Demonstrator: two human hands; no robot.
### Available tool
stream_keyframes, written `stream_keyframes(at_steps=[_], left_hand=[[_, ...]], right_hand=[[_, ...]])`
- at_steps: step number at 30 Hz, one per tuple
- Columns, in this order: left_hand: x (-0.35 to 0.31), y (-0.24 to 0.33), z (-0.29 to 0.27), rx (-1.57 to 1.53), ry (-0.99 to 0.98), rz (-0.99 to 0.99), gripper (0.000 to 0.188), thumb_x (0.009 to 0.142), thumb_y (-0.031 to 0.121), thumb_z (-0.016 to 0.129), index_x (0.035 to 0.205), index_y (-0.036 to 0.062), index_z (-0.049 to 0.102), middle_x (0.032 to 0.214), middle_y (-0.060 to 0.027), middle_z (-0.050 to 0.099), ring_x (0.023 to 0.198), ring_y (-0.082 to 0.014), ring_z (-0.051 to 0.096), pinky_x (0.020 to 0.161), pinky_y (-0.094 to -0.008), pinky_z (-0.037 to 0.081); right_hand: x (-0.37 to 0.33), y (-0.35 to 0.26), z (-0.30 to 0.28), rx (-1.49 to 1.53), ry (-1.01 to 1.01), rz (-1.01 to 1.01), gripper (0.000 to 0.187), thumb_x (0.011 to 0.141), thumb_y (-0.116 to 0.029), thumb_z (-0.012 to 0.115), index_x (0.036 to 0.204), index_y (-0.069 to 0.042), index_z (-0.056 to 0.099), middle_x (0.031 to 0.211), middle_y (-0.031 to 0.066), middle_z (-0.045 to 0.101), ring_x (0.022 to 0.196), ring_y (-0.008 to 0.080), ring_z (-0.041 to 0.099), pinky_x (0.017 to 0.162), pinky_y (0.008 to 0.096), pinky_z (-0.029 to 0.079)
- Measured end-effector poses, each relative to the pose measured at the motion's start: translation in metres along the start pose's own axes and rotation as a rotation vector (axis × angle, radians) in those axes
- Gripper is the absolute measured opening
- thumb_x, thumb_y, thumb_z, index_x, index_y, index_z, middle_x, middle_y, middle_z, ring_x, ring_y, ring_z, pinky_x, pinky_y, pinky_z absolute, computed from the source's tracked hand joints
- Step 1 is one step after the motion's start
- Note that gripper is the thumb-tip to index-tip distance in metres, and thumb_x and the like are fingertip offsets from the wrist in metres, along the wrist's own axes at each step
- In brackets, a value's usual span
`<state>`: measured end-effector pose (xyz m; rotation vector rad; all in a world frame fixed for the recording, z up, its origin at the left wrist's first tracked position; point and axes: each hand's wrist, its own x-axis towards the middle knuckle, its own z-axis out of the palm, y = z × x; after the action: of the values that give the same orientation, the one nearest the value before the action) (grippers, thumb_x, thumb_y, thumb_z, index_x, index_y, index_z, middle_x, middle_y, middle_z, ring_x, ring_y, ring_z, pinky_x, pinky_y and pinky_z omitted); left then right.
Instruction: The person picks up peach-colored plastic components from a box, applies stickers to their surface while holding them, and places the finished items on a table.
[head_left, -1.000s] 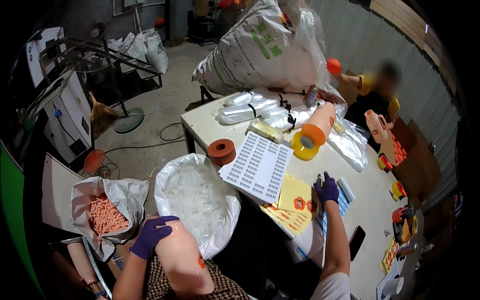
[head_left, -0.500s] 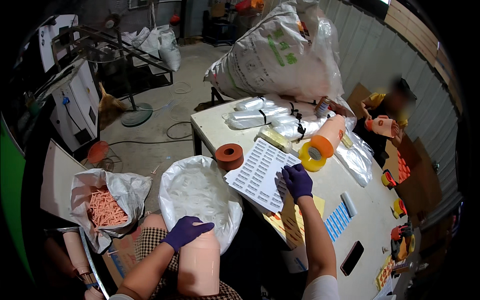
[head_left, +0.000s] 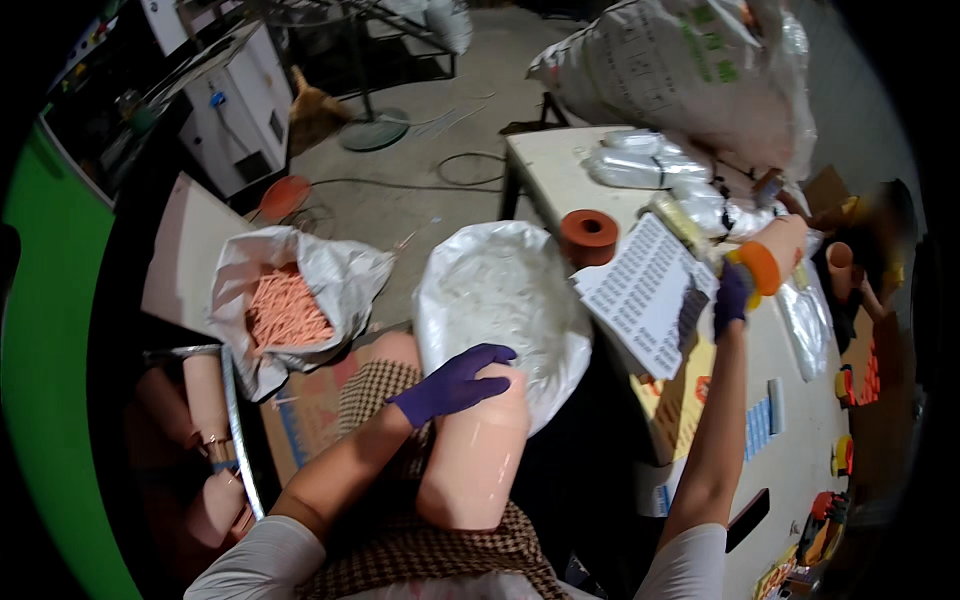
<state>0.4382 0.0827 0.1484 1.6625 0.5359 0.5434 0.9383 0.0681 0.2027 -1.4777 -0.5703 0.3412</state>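
Observation:
A glossy pink plastic bottle (head_left: 478,455) leans across my lap. My left hand (head_left: 455,385), in a purple glove, grips it over the top end, fingers and thumb wrapped round the shoulder. On the table to the right, my purple-gloved right hand (head_left: 733,295) is at the near side of a yellow tape roll (head_left: 742,268). A second pink bottle (head_left: 782,240) lies there with its orange end (head_left: 762,268) beside the hand. The right fingers are mostly hidden and blurred. Left of that hand are printed label sheets (head_left: 650,290).
A white sack of clear plastic pieces (head_left: 490,270) stands before me, with a sack of pink sticks (head_left: 285,310) to its left. A brown tape roll (head_left: 588,237), bagged clear plastic (head_left: 640,168) and a phone (head_left: 748,520) lie on the table. A co-worker is at far right.
My right hand has moved from the label sheets to the tape roll and the orange-ended bottle. The view has swung, shifting everything rightward and up. My left hand stays on the lap bottle, which now tilts.

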Motion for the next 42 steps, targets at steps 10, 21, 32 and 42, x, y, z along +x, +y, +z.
stream_keyframes(at_steps=[10, 21, 32, 42], left_hand=[[-0.012, -0.002, 0.004, 0.016, 0.143, -0.037, 0.029, 0.097, 0.016, 0.062, 0.122, 0.0012, 0.060, 0.114, -0.0104, 0.063, 0.110, -0.0181, 0.057, 0.100, -0.0321, 0.043], [-0.020, -0.016, 0.003, -0.006, 0.246, 0.000, 0.024, 0.098, 0.017, 0.058, 0.115, -0.0004, 0.062, 0.109, -0.0112, 0.063, 0.103, -0.0207, 0.060, 0.095, -0.0322, 0.046], [-0.038, 0.022, -0.019, 0.383, -0.163, 0.034, 0.119, 0.060, 0.035, 0.093, 0.150, -0.0018, 0.023, 0.146, -0.0218, 0.033, 0.137, -0.0314, 0.035, 0.115, -0.0365, 0.029], [-0.050, 0.023, -0.025, -0.083, 0.136, -0.160, 0.045, 0.085, 0.019, 0.075, 0.122, 0.0028, 0.054, 0.110, -0.0056, 0.059, 0.106, -0.0153, 0.054, 0.095, -0.0305, 0.045]], right_hand=[[-0.388, -0.072, 0.040, -0.782, -0.473, -0.842, 0.043, 0.077, -0.018, 0.077, 0.119, -0.023, 0.072, 0.099, 0.0101, 0.058, 0.082, 0.0269, 0.059, 0.067, 0.0369, 0.050], [-0.434, -0.052, 0.059, -0.854, -0.468, -0.823, 0.042, 0.080, -0.020, 0.077, 0.122, -0.025, 0.070, 0.097, 0.0045, 0.057, 0.077, 0.0189, 0.056, 0.063, 0.0312, 0.048], [-0.432, -0.064, 0.046, -1.092, -0.620, -0.731, 0.049, 0.085, -0.020, 0.069, 0.133, -0.027, 0.062, 0.092, 0.0080, 0.055, 0.075, 0.0246, 0.057, 0.059, 0.0375, 0.049], [-0.248, -0.061, -0.093, -1.424, -0.042, -0.400, 0.057, 0.087, -0.015, 0.068, 0.142, -0.017, 0.052, 0.112, 0.0189, 0.060, 0.100, 0.0351, 0.060, 0.081, 0.0457, 0.052]])
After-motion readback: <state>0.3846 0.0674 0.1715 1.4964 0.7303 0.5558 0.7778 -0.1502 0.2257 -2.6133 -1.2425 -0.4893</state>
